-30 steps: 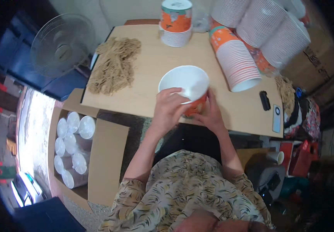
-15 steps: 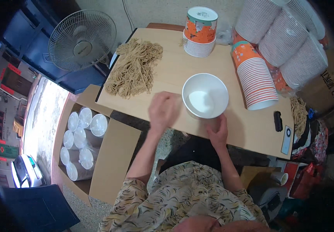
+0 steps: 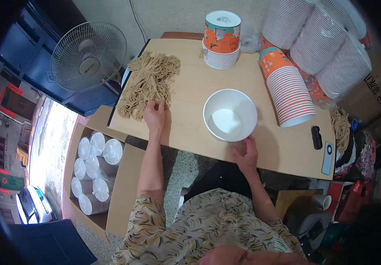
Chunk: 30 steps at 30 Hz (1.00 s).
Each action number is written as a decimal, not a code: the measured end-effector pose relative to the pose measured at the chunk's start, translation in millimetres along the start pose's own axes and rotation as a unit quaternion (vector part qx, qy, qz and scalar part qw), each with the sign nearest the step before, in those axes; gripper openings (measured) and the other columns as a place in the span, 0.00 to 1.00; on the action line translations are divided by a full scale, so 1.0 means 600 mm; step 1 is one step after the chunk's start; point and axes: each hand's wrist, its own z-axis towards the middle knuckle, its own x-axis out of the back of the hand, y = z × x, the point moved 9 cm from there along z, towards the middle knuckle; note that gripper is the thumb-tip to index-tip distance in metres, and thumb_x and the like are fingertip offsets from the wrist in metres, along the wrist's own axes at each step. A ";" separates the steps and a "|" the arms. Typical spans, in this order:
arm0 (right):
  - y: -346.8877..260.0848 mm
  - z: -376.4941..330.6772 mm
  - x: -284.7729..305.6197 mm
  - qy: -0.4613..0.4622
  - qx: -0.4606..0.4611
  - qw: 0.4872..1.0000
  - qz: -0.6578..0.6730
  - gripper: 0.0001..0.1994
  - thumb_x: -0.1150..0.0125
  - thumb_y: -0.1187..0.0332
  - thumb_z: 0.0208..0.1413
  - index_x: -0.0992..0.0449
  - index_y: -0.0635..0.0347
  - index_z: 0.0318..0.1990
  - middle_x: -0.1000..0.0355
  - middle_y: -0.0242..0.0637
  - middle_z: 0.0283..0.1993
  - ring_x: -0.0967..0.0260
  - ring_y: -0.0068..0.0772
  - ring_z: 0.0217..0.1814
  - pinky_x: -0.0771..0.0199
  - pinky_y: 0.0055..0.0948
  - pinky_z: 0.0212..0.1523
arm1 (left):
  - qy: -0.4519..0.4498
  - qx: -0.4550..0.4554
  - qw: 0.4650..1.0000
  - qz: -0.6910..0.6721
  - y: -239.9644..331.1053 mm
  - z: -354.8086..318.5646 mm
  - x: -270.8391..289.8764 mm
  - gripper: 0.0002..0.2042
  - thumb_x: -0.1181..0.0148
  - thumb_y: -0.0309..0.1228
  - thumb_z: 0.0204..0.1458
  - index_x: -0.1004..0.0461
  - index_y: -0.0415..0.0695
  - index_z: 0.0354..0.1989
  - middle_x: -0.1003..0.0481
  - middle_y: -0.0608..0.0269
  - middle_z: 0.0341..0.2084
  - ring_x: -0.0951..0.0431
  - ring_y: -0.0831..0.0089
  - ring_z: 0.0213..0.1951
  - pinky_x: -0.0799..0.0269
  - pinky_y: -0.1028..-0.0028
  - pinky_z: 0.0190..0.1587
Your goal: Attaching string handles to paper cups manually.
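A large white paper tub (image 3: 230,115) stands upright on the table, its inside visible and bare. By its near right side rests my right hand (image 3: 246,158), thumb and fingers apart, fingertips at or close to the outer wall. My left hand (image 3: 154,116) is at the near edge of a heap of tan, thin, tangled strands (image 3: 148,84), like string or noodles. Its fingers are pinched together on the strands; how many they hold is hidden. Farther back, a patterned orange tub (image 3: 222,37) sits upside down on a stack of white tubs (image 3: 221,58).
Nested tubs (image 3: 290,90) lie at the right, beside tall bagged stacks (image 3: 320,42). A black object (image 3: 316,138) and a pale blue strip (image 3: 327,158) lie near the table's right edge. A fan (image 3: 89,57) and an open carton (image 3: 126,185) of wrapped tubs stand left.
My left hand has moved left from beside the tub to the tan heap, and its fingers now pinch there. My right hand stays by the tub. The view has shifted slightly.
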 end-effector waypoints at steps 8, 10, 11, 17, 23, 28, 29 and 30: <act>0.001 0.003 0.001 -0.004 0.007 1.000 0.000 0.23 0.28 0.75 0.46 0.27 0.69 0.52 0.32 0.50 0.61 0.32 0.50 0.63 0.29 0.39 0.61 | -0.025 0.025 0.998 -0.052 0.006 -0.032 0.039 0.10 0.32 0.31 0.53 0.16 0.37 0.37 0.17 0.55 0.25 0.17 0.70 0.28 0.23 0.71 0.34; 0.000 0.001 0.002 -0.002 0.019 1.000 -0.004 0.23 0.28 0.75 0.47 0.26 0.69 0.51 0.32 0.50 0.61 0.31 0.50 0.63 0.29 0.39 0.61 | -0.030 0.043 0.998 -0.043 0.017 -0.042 0.050 0.10 0.33 0.31 0.54 0.17 0.36 0.38 0.17 0.55 0.26 0.18 0.69 0.27 0.23 0.71 0.34; -0.003 -0.001 0.003 0.000 0.032 0.999 -0.008 0.22 0.29 0.74 0.48 0.26 0.69 0.51 0.32 0.50 0.61 0.31 0.49 0.63 0.29 0.39 0.61 | -0.035 0.060 0.997 -0.033 0.019 -0.050 0.056 0.10 0.34 0.31 0.54 0.18 0.35 0.38 0.17 0.55 0.27 0.18 0.68 0.27 0.23 0.71 0.34; -0.001 -0.015 0.015 0.046 0.038 0.998 0.018 0.14 0.34 0.75 0.52 0.25 0.67 0.47 0.27 0.49 0.56 0.28 0.48 0.59 0.28 0.39 0.59 | -0.036 -0.031 0.991 -0.126 0.109 -0.160 0.088 0.04 0.41 0.22 0.56 0.25 0.34 0.38 0.21 0.58 0.32 0.22 0.75 0.26 0.26 0.77 0.29; -0.165 -0.048 0.017 -0.049 0.148 0.984 0.085 0.11 0.38 0.75 0.55 0.25 0.64 0.46 0.25 0.48 0.51 0.27 0.50 0.56 0.26 0.40 0.55 | -0.412 0.051 0.890 -0.192 0.175 -0.352 0.028 0.01 0.44 0.21 0.58 0.28 0.37 0.34 0.23 0.64 0.21 0.24 0.81 0.21 0.27 0.78 0.25; -0.200 -0.056 -0.009 -0.226 0.125 0.951 0.169 0.14 0.45 0.62 0.65 0.26 0.63 0.49 0.25 0.48 0.44 0.25 0.50 0.45 0.25 0.38 0.47 | -0.500 -0.085 0.835 -0.216 0.322 -0.401 0.045 0.02 0.38 0.21 0.53 0.22 0.40 0.35 0.26 0.65 0.18 0.27 0.80 0.19 0.30 0.75 0.23; -0.174 -0.073 -0.029 -0.296 0.026 0.928 0.225 0.15 0.47 0.60 0.67 0.26 0.64 0.49 0.25 0.48 0.41 0.25 0.50 0.42 0.26 0.37 0.45 | -0.487 -0.119 0.835 -0.227 0.339 -0.397 0.049 0.04 0.37 0.21 0.52 0.21 0.41 0.35 0.26 0.65 0.18 0.28 0.80 0.18 0.31 0.75 0.23; -0.159 -0.082 -0.026 -0.298 -0.005 0.929 0.219 0.17 0.48 0.57 0.69 0.27 0.65 0.47 0.26 0.47 0.33 0.26 0.47 0.34 0.28 0.37 0.40 | -0.492 -0.090 0.842 -0.203 0.326 -0.398 0.043 0.04 0.36 0.21 0.50 0.21 0.41 0.35 0.26 0.65 0.18 0.30 0.82 0.20 0.31 0.75 0.24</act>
